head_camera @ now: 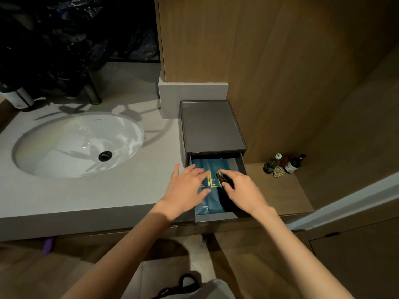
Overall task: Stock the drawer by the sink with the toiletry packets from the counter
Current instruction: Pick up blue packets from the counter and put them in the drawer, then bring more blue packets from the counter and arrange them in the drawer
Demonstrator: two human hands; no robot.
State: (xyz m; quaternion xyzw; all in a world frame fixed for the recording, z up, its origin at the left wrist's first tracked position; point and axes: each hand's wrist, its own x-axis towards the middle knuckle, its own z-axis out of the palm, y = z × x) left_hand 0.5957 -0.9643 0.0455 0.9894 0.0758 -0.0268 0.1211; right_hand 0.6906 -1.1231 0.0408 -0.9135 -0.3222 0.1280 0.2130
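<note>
Here, head view only. A dark grey drawer unit is seen at the right end of the counter, beside the oval sink and against the wood wall panel. Its drawer is pulled out toward the counter's front edge. Teal toiletry packets with gold lettering are seen lying flat inside, lengthwise, side by side; how many cannot be told.

The left hand is laid on the left packets, fingers spread and pressing flat, nothing gripped. The right hand is over the drawer's right side, thumb and forefinger pinched on a small dark item; what it is cannot be told.

No packets are seen left on the counter, so stocking is judged nearly finished, with tidying in hand.

Handling judgement: the packets look like light, soft pouches, slightly slippery and crushable rather than fragile. They are best taken by an edge or pressed flat with the palm, so the drawer can close over them.

Small bottles are noted on the lower ledge to the right, well apart.
</note>
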